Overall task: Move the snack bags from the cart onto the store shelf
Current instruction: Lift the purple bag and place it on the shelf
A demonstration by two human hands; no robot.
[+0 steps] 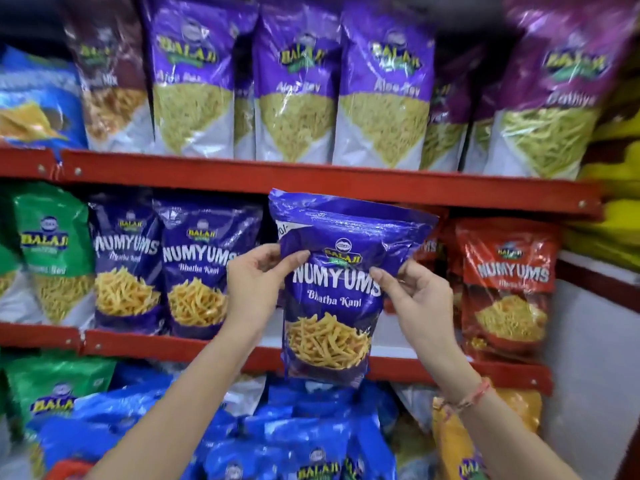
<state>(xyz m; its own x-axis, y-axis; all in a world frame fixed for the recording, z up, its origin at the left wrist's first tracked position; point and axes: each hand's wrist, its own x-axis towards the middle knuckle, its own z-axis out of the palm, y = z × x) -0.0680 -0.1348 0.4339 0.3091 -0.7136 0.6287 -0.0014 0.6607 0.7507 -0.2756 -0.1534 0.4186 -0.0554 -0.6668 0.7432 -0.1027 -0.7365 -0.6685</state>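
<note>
I hold a purple Numyums Bhatha Kani snack bag [332, 299] upright in front of the middle shelf [180, 348]. My left hand [258, 282] pinches its left edge and my right hand [412, 292] pinches its right edge, both near the bag's upper half. The bag hangs over a gap in the row, between two matching purple Numyums bags [204, 268] on the left and red Numyums bags [505, 289] on the right. A heap of blue snack bags [263, 434] lies below my arms; the cart itself is not visible.
The top shelf [311, 178] carries several purple Aloo Sev bags [294, 84]. Green bags [48, 251] stand at the far left of the middle shelf. Yellow packs [620, 216] and a white wall [588, 341] close off the right side. Orange bags [485, 427] sit lower right.
</note>
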